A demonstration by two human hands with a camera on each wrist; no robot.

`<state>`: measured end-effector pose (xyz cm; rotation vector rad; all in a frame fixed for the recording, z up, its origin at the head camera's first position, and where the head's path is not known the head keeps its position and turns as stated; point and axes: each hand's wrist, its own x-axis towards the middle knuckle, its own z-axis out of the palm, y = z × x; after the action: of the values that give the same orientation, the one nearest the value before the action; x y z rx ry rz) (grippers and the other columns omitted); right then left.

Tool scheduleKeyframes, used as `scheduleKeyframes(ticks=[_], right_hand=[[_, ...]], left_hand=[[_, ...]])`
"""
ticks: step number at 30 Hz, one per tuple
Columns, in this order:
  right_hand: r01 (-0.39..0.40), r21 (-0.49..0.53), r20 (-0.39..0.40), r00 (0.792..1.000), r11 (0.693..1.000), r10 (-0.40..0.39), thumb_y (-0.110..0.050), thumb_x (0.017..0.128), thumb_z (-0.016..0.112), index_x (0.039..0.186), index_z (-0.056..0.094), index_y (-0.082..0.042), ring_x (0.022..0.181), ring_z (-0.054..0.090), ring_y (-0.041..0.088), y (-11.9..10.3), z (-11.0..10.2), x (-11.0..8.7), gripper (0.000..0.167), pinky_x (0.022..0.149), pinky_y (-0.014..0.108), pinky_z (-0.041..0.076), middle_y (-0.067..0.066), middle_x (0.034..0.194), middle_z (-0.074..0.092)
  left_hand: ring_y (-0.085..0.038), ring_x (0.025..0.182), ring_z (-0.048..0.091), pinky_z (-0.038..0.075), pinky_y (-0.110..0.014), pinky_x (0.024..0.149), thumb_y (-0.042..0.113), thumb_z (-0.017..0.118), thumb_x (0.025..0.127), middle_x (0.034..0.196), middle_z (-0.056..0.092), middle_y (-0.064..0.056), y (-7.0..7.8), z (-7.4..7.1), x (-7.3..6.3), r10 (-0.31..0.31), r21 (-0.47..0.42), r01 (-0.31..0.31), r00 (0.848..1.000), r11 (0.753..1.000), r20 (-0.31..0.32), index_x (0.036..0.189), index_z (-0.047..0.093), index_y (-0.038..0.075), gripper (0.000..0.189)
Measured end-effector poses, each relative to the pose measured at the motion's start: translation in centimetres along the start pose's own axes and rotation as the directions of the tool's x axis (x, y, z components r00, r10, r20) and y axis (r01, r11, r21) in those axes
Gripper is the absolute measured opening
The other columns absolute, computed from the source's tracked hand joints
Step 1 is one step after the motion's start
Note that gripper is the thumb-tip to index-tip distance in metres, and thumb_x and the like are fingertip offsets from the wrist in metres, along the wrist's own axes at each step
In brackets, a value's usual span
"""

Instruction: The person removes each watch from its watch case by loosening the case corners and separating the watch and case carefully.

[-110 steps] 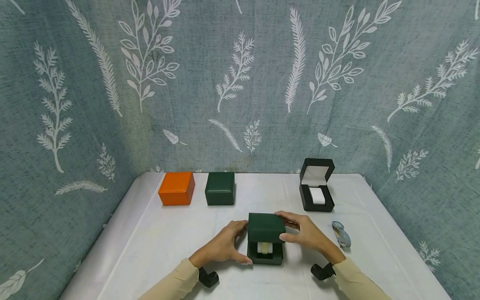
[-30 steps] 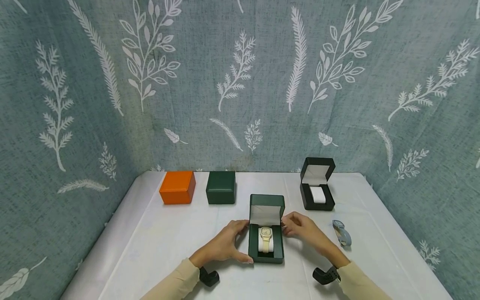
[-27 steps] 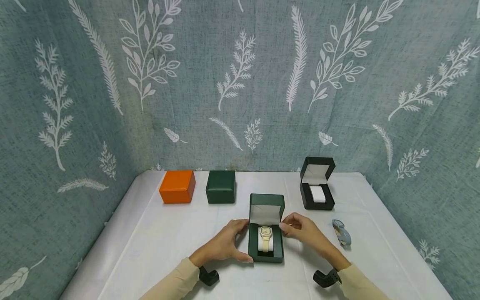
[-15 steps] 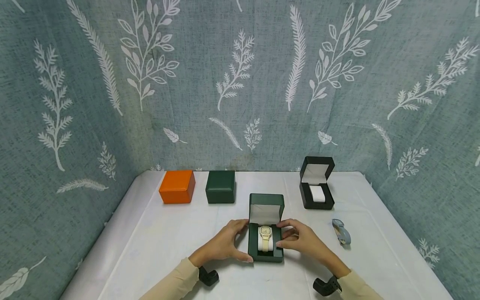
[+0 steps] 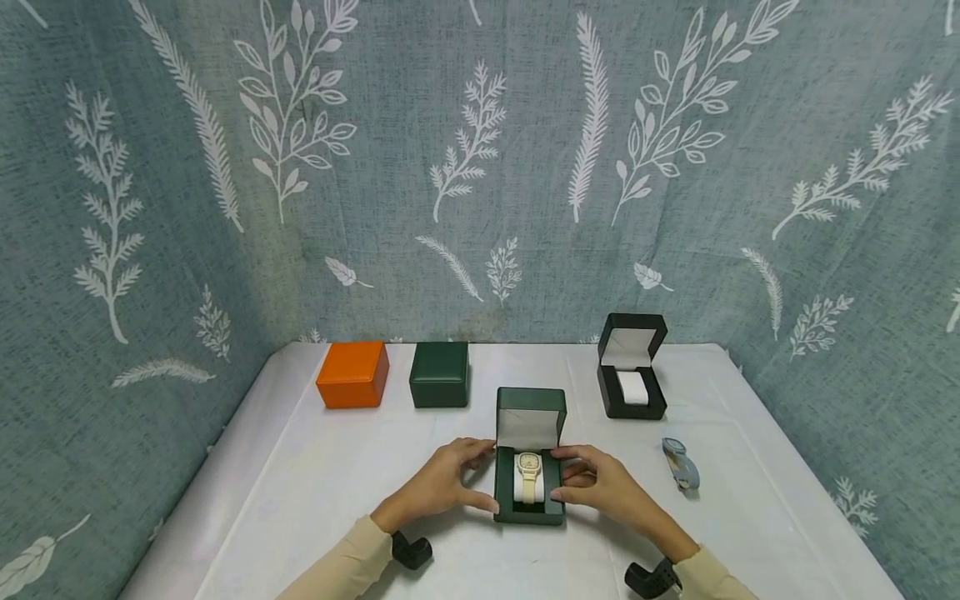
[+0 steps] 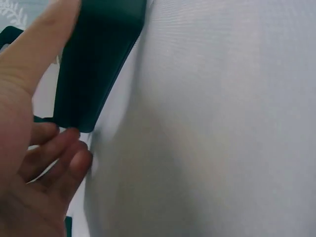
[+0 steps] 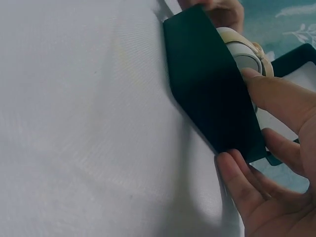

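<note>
In the head view an opened green watch box [image 5: 529, 515] stands on the white-covered table, its lid upright at the back. A cream watch [image 5: 529, 477] wraps the white cushion inside. My left hand [image 5: 442, 479] holds the box's left side, thumb by the front corner and curled fingers at the rear. My right hand [image 5: 603, 483] grips the right side: in the right wrist view its thumb [image 7: 276, 94] lies over the top edge and its fingers press the outer wall. The left wrist view shows my left fingertips [image 6: 74, 143] at the box's end.
Behind, left of centre, sit a closed orange box [image 5: 353, 375] and a closed green box [image 5: 440, 375]. An opened black watch box [image 5: 632, 392] with a white cushion stands back right. A blue-grey watch [image 5: 680, 463] lies right of my right hand. Patterned curtains [image 5: 480, 167] border the table.
The green box's lid, lowered over the watch earlier, has swung up and stands open. My right hand has come down from the lid to the base's right edge; my left hand has barely shifted.
</note>
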<state>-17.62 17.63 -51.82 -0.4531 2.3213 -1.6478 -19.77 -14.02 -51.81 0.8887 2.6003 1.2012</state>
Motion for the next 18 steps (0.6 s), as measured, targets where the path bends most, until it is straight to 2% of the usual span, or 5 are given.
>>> scheduleKeyframes(ticks=[4, 7, 10, 13, 18], right_hand=[[0.002, 0.007, -0.004, 1.0, 1.0, -0.002, -0.025, 0.084, 0.088, 0.14, 0.061, -0.006, 0.107, 0.065, 0.026, 0.1, 0.1, 0.0, 0.065, 0.086, 0.027, 0.055, 0.013, 0.12, 0.064], [0.002, 0.013, -0.004, 1.0, 1.0, -0.002, -0.025, 0.084, 0.088, 0.14, 0.06, -0.006, 0.107, 0.065, 0.026, 0.2, 0.1, 0.0, 0.065, 0.086, 0.027, 0.055, 0.013, 0.121, 0.064], [-0.005, 0.024, -0.001, 1.0, 1.0, 0.005, -0.025, 0.085, 0.088, 0.14, 0.06, -0.006, 0.106, 0.065, 0.026, 0.2, 0.1, -0.1, 0.065, 0.085, 0.027, 0.056, 0.013, 0.119, 0.064], [-0.013, 0.031, 0.003, 1.0, 0.999, 0.013, -0.025, 0.085, 0.087, 0.141, 0.059, -0.005, 0.106, 0.066, 0.026, 0.2, 0.1, -0.1, 0.065, 0.085, 0.026, 0.056, 0.013, 0.118, 0.065], [-0.001, 0.033, 0.011, 1.0, 0.999, 0.0, -0.024, 0.087, 0.086, 0.142, 0.058, -0.004, 0.107, 0.066, 0.025, 0.1, 0.1, -0.2, 0.065, 0.086, 0.026, 0.055, 0.015, 0.12, 0.064]], left_hand=[[-0.019, 0.096, 0.065, 0.056, -0.034, 0.086, 0.038, 0.093, 0.075, 0.114, 0.071, -0.004, 0.2, -0.4, 0.1, 0.034, -0.069, -0.041, 0.994, 0.997, -0.103, 0.131, 0.068, 0.006, 0.069], [-0.017, 0.087, 0.065, 0.056, -0.031, 0.079, 0.037, 0.092, 0.077, 0.102, 0.072, -0.003, 0.6, -0.5, 0.3, 0.06, -0.076, -0.071, 0.988, 0.995, -0.139, 0.125, 0.072, 0.009, 0.059], [-0.014, 0.079, 0.063, 0.055, -0.028, 0.072, 0.037, 0.091, 0.078, 0.094, 0.069, 0.0, 0.9, -0.4, 0.7, 0.091, -0.061, -0.099, 0.989, 0.993, -0.119, 0.125, 0.072, 0.01, 0.057], [-0.011, 0.074, 0.06, 0.053, -0.025, 0.067, 0.039, 0.091, 0.079, 0.089, 0.066, 0.005, 1.3, -0.2, 1.2, 0.112, -0.036, -0.115, 0.991, 0.993, -0.067, 0.126, 0.071, 0.009, 0.059], [-0.005, 0.07, 0.057, 0.051, -0.022, 0.063, 0.042, 0.09, 0.078, 0.084, 0.062, 0.009, 1.8, 0.0, 2.1, 0.12, 0.019, -0.12, 0.993, 0.993, 0.008, 0.131, 0.068, 0.006, 0.067]])
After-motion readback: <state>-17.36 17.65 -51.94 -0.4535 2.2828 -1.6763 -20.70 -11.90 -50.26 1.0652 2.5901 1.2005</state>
